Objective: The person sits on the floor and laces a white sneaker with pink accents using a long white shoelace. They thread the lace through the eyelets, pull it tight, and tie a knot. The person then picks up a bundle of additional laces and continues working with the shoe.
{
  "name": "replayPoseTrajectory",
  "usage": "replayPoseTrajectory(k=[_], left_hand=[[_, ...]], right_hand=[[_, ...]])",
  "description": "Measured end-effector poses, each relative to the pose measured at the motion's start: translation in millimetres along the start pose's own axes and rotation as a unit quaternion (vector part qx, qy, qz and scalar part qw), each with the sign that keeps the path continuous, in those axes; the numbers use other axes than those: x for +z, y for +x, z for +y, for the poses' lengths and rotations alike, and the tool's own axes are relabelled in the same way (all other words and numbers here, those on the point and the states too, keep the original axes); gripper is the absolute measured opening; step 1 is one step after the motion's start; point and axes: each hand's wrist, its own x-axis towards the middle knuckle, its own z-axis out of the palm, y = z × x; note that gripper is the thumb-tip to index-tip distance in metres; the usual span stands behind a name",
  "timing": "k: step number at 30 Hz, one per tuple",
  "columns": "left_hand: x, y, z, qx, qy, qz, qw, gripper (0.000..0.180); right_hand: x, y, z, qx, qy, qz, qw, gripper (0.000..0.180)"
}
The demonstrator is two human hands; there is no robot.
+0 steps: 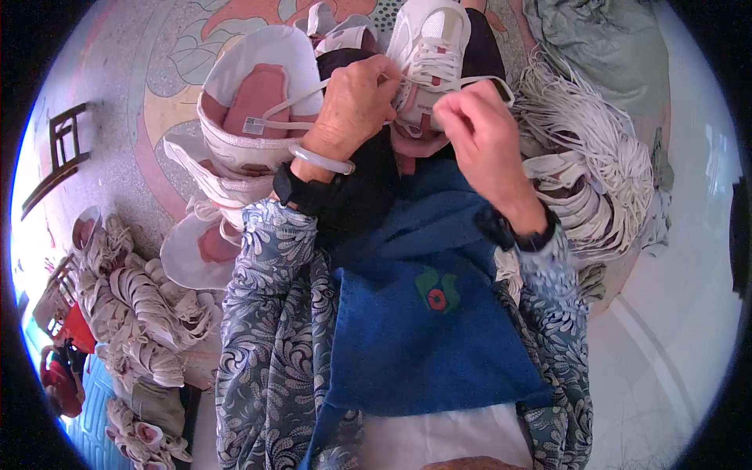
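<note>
While the shoe (439,31) points away from us, its lacing (433,66) lies just right of our left hand (352,102), pinching lace (309,92); our right hand's (484,137) curled hold we cannot tell.

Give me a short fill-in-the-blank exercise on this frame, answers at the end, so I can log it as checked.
1. Near the left hand and right hand, a pale sneaker has ____ threaded across its front.
2. A pale bangle circles the person's ____ wrist.
3. The cloth bearing a green-and-red motif is mainly ____.
4. The bundle of pale cords lies on the picture's ____ side.

Missing words: laces; left; blue; right.
</note>
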Motion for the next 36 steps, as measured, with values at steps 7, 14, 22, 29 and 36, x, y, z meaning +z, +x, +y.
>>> replayPoseTrajectory(k=[7, 14, 22, 29, 36], left_hand=[[6.2, 4.2, -7.0, 0.105, 0.082, 0.039, 0.990, 0.015], [5.1, 7.3, 7.7, 0.124, 0.191, 0.033, 0.973, 0.008], [1.7, 18.0, 4.3, 0.175, 0.215, 0.023, 0.960, 0.008], [5.1, 22.6, -8.2, 0.163, 0.176, 0.086, 0.967, 0.011], [16.4, 2.5, 13.2, 0.113, 0.207, 0.097, 0.967, 0.013]], right_hand=[[31.9, -12.2, 3.3, 0.064, 0.039, 0.020, 0.997, 0.008], [55.7, 3.9, 19.4, 0.103, -0.068, 0.053, 0.991, 0.013], [62.3, 6.5, 20.6, 0.107, -0.026, 0.105, 0.988, 0.015], [62.9, 7.9, 24.0, 0.136, -0.020, 0.081, 0.987, 0.015], [73.5, 8.0, 20.5, 0.076, -0.100, 0.134, 0.983, 0.010]])
